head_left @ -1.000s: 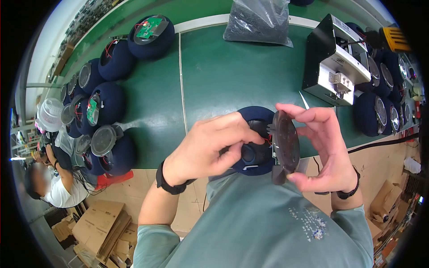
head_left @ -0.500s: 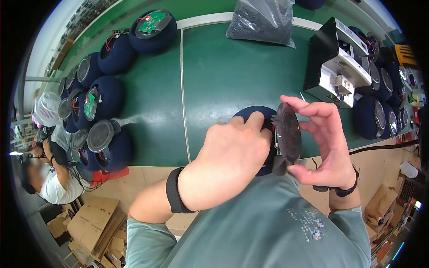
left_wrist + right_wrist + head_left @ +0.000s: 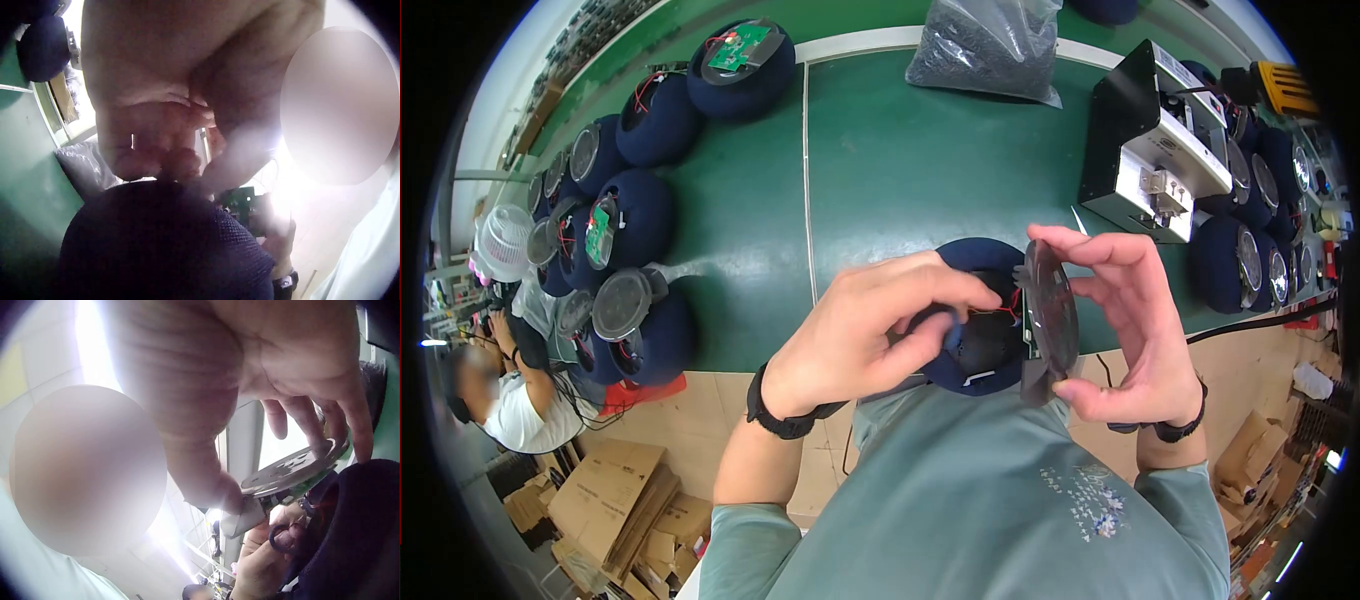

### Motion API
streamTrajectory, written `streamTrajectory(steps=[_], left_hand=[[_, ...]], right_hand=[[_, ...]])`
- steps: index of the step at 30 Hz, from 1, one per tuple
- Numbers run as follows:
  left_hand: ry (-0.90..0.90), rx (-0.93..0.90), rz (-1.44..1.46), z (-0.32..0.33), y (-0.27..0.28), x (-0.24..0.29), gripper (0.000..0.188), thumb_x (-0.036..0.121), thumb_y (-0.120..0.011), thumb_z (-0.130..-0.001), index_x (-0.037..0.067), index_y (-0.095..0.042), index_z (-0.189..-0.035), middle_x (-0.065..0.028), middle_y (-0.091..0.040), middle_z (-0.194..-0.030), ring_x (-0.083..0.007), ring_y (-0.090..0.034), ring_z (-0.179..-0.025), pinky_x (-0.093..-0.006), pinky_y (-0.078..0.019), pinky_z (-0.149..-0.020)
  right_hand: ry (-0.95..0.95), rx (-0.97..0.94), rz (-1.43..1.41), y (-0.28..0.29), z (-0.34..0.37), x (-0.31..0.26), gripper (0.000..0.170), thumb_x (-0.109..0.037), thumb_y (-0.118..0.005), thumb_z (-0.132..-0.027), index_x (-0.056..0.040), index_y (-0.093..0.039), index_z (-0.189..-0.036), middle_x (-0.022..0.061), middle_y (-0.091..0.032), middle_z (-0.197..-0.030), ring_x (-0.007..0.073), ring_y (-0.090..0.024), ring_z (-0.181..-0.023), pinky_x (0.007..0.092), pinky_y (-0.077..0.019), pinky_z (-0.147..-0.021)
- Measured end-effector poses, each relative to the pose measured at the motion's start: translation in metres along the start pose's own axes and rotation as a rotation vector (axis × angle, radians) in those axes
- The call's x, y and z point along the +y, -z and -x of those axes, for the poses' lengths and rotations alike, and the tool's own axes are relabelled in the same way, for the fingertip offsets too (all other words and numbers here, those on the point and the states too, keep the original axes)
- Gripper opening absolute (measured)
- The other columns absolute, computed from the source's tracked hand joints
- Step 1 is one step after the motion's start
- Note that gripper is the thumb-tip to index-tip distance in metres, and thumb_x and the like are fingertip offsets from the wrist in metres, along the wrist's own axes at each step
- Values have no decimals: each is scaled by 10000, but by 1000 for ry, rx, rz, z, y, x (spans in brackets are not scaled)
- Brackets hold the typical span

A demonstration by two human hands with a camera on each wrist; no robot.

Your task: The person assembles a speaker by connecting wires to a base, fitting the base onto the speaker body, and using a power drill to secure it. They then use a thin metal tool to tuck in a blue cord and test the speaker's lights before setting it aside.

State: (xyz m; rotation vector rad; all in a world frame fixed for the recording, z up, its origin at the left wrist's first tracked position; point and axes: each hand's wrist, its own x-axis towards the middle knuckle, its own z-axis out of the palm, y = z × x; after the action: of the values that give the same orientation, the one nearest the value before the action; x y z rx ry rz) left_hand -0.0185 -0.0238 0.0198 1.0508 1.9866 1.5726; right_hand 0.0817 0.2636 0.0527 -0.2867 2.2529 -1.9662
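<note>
My right hand point(image 3: 1125, 330) holds a dark round cover point(image 3: 1055, 310) on edge, fingers at its top and thumb at its bottom. A green circuit board shows under the cover point(image 3: 294, 469) in the right wrist view. Left of the cover, the round navy body point(image 3: 1000, 380) has its opening facing up, with red wires point(image 3: 1010, 303) inside. My left hand point(image 3: 855, 335) is at the body's left side, index finger over the opening, thumb and curled fingers at a small blue loop point(image 3: 953, 332). That loop point(image 3: 278, 540) surrounds a fingertip in the right wrist view; its contact is partly hidden.
Several navy bodies point(image 3: 645, 215) with covers or boards stand at the left, more point(image 3: 1225, 262) at the right. A black and silver machine point(image 3: 1140, 150) stands at the right back, a plastic bag point(image 3: 985, 50) at the back. Another person point(image 3: 510, 400) is at far left.
My left hand reached over the opening half a second ago and has since drawn back left, uncovering the opening and wires. The right hand still holds the cover, now slightly farther right.
</note>
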Motion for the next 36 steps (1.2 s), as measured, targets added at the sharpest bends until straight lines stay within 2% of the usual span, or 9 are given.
streamTrajectory(steps=[1,5,7,9,10,14,23,28,36], left_hand=[[-94,24,66,1,0,-2,313,-114,-626,-862,39,-820,-1054,-101,-748,-1089,-152,-614,-800,-294,-482,-675],[-74,-16,38,20,5,-7,383,-133,-540,-829,28,-840,-1005,-132,-715,-1095,-195,-631,-890,-330,-510,-739],[-116,63,36,24,2,-4,227,-92,-692,-826,28,-841,-949,-137,-704,-1116,-204,-658,-897,-329,-525,-755],[-123,151,7,29,-8,-6,183,-62,-781,-817,23,-845,-967,-142,-715,-1127,-215,-687,-932,-332,-549,-768],[-131,234,-25,30,-14,-9,184,-31,-870,-808,19,-850,-984,-147,-726,-1137,-226,-716,-967,-334,-572,-781],[-128,380,-36,35,-28,-15,292,22,-980,-771,12,-863,-1038,-164,-751,-1159,-241,-757,-1023,-334,-614,-793],[-76,493,-182,47,-27,-12,353,21,-969,-779,41,-882,-1120,-84,-773,-1014,-178,-754,-849,-309,-598,-680],[8,387,-165,45,-17,-3,439,43,-972,-763,93,-879,-1189,-56,-741,-964,-161,-692,-759,-312,-548,-623],[-25,363,-287,45,-14,0,444,-38,-924,-777,98,-863,-1195,-42,-692,-914,-160,-662,-725,-311,-517,-589]], right_hand=[[-9,-22,35,1,0,-2,949,-165,-959,-710,-72,-449,-1504,289,-484,-1680,314,-561,-1461,472,-456,-1179],[21,-128,145,2,-3,-19,846,-108,-949,-740,-35,-551,-1483,273,-534,-1633,352,-552,-1490,478,-470,-1191],[77,-198,415,-3,-10,-32,775,-88,-937,-714,-24,-639,-1427,259,-565,-1607,419,-586,-1415,495,-504,-1150],[87,-205,443,-11,-12,-31,763,-77,-930,-702,-27,-656,-1413,249,-566,-1606,441,-587,-1388,506,-511,-1139],[98,-208,472,-15,-13,-31,751,-67,-923,-691,-30,-673,-1398,239,-568,-1605,464,-588,-1361,517,-518,-1128],[110,-226,583,-25,-17,-30,758,-60,-928,-665,-31,-684,-1383,242,-566,-1601,460,-592,-1349,530,-519,-1127],[108,-239,752,-34,-23,-33,808,-56,-937,-587,-31,-710,-1362,257,-573,-1586,457,-586,-1342,545,-532,-1103],[87,-252,784,-36,-24,-36,825,-47,-931,-593,-27,-712,-1388,268,-556,-1603,466,-584,-1332,541,-547,-1080],[67,-282,791,-35,-27,-41,835,-49,-931,-595,-42,-712,-1401,260,-544,-1615,468,-578,-1323,540,-549,-1073]])
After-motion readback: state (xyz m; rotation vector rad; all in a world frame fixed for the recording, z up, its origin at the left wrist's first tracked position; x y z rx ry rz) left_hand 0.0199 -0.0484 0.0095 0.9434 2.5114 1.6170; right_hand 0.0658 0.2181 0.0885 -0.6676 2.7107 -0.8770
